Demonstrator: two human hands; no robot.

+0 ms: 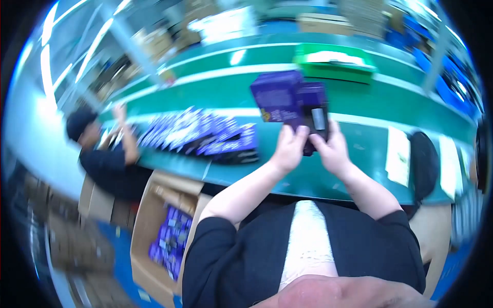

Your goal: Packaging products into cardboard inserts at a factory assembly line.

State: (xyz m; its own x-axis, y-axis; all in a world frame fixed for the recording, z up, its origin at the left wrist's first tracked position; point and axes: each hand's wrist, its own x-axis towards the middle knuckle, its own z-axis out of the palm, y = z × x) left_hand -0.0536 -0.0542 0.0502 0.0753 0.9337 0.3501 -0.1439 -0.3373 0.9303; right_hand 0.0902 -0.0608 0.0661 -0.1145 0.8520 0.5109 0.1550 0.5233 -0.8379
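Above the green workbench, my left hand [290, 148] grips a purple box [279, 97] from below, its thumb on the near side. My right hand [333, 152] is closed on a narrower dark purple box [312, 100] with a white label on its face. The two boxes are side by side and touch or overlap. Their lower ends lie between my hands, and blur hides how the fingers wrap behind them. To the left on the bench, a long overlapping row of purple-and-black flat packages [205, 134] leans in a slant.
An open cardboard carton [141, 241] with purple packs inside stands below the bench at left. A co-worker [105, 149] is at the bench's left end. A green bin [336, 74] sits beyond my hands. Papers [398, 156] and a black item [424, 164] lie at right.
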